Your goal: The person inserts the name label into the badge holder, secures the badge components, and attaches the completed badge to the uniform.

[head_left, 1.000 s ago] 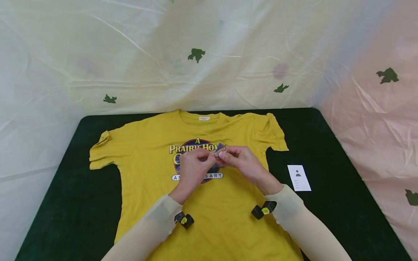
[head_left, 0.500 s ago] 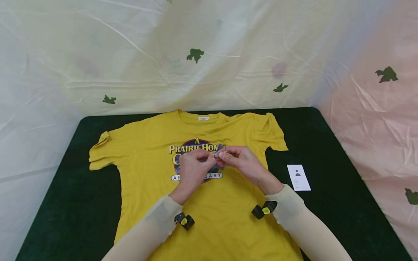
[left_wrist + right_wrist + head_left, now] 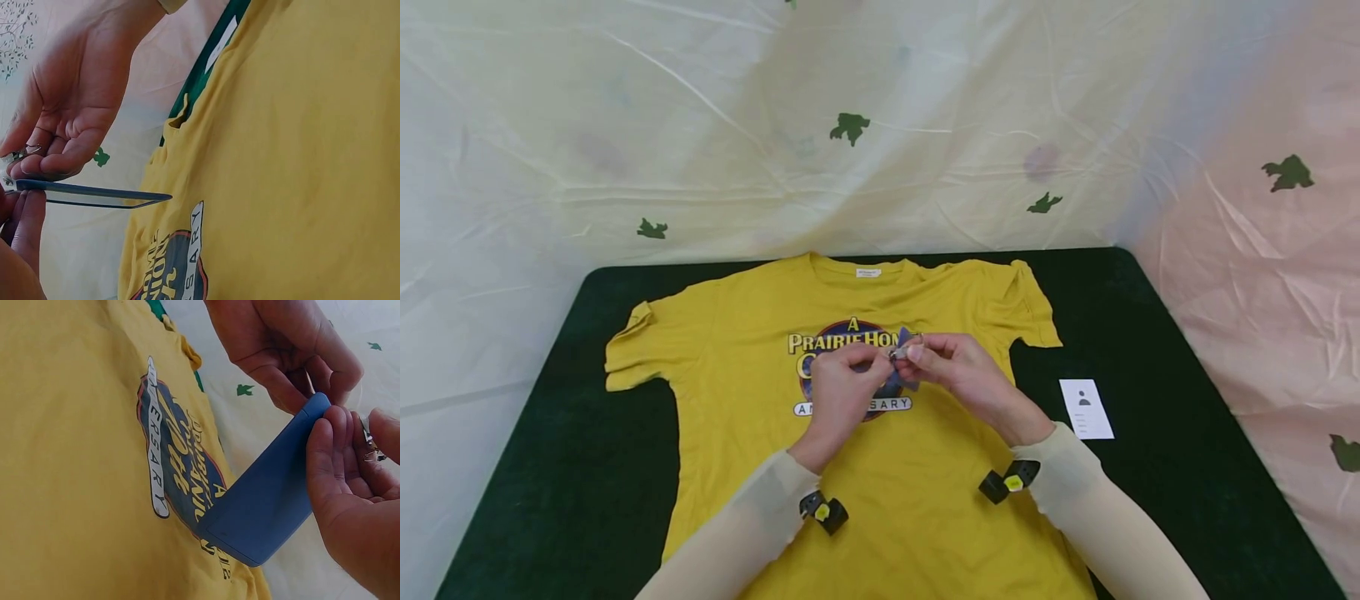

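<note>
A flat blue badge holder (image 3: 262, 494) hangs between both hands, over the printed chest of a yellow T-shirt (image 3: 737, 450). My left hand (image 3: 846, 387) pinches the holder's top end, its fingers curled in the right wrist view. Between thumb and forefinger, my right hand (image 3: 966, 375) grips a small metal clip (image 3: 367, 434); its other fingers bend beside the holder's edge. Seen edge-on in the left wrist view, the holder (image 3: 100, 190) is thin and sticks out from the fingertips. The fingers partly hide the join between clip and holder.
The shirt lies spread on a dark green table (image 3: 1157, 492). A white card (image 3: 1086, 408) with a printed person icon lies right of the shirt. Pale curtains (image 3: 700, 125) with green leaf-like shapes stand behind and at both sides.
Both hands stay nearly in place. The right fingers shift slightly at the clip, and the blue holder tilts so that more of it shows in the head view.
</note>
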`<state>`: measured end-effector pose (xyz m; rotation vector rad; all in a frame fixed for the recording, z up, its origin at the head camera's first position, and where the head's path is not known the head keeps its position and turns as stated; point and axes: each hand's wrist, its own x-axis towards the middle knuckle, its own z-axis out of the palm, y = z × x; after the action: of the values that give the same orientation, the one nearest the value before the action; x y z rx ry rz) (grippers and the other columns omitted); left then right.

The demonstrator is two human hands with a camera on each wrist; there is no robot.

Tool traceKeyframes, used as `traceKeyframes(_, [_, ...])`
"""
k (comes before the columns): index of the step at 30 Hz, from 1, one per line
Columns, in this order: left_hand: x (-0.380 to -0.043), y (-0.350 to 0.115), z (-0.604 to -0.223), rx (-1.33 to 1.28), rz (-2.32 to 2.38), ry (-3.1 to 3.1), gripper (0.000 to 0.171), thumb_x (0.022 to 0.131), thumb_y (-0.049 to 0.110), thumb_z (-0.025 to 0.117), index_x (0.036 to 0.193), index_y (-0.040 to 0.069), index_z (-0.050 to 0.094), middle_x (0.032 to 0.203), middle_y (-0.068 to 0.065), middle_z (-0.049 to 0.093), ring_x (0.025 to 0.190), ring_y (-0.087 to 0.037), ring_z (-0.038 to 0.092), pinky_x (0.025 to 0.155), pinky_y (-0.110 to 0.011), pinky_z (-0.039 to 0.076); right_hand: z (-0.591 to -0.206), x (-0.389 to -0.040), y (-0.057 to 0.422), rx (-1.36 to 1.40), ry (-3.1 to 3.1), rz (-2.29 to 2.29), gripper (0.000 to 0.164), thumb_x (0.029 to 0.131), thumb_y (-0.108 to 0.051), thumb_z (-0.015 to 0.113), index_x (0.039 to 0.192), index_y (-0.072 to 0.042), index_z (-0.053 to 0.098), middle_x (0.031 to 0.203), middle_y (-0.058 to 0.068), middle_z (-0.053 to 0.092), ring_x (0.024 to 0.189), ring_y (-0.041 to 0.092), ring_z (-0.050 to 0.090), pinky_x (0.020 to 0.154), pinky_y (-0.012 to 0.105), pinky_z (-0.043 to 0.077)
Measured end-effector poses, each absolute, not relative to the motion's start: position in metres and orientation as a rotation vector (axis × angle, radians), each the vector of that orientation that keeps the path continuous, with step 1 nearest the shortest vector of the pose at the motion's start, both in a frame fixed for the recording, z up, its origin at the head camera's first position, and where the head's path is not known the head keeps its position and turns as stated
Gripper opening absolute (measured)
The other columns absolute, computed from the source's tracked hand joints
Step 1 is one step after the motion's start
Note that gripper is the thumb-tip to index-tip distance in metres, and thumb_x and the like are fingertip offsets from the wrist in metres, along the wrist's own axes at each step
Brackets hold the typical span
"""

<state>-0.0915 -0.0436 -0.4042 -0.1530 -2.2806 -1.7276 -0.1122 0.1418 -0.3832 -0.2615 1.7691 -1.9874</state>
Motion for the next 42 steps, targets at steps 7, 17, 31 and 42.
traceKeyframes(7, [-0.09,-0.044,-0.403,-0.157,-1.796,-2.262,0.011,0.083,0.012,0.069,0.081,0.014,0.079,0.078,0.01,0.071,0.067,-0.008,0.064,0.055,-0.024,0.051,-0.381,-0.111,0.143,-0.254,1.753,-1.989,0.028,0.096,-0.021,0.062,0.107,0.005,0.066,0.099,0.015,0.067,0.094,0.023,0.066,0.094,0.038,0.049])
traceKeyframes(17, [-0.087,-0.049,-0.405,-0.073,-1.888,-2.259,0.012,0.086,0.014,0.069,0.08,0.011,0.078,0.074,0.006,0.071,0.067,-0.012,0.067,0.057,-0.024,0.052,-0.382,-0.112,0.149,-0.275,1.837,-2.004,0.029,0.096,-0.021,0.062,0.107,0.005,0.065,0.105,0.017,0.064,0.099,0.028,0.064,0.095,0.037,0.049])
traceKeyframes(31, [-0.085,-0.055,-0.405,0.059,-2.175,-2.23,0.015,0.089,0.011,0.065,0.093,0.003,0.077,0.079,-0.008,0.072,0.07,-0.02,0.07,0.067,-0.029,0.057,-0.385,-0.113,0.151,-0.222,1.702,-2.063,0.036,0.094,-0.024,0.065,0.113,0.007,0.061,0.111,0.021,0.065,0.105,0.031,0.065,0.092,0.04,0.049])
traceKeyframes(42, [-0.084,-0.06,-0.409,-0.018,-2.054,-2.295,0.015,0.09,0.017,0.065,0.093,0.011,0.078,0.081,-0.003,0.073,0.072,-0.02,0.07,0.064,-0.026,0.056,-0.384,-0.112,0.151,-0.212,1.6,-2.081,0.034,0.095,-0.02,0.063,0.115,0.007,0.057,0.113,0.02,0.066,0.107,0.029,0.065,0.093,0.04,0.048])
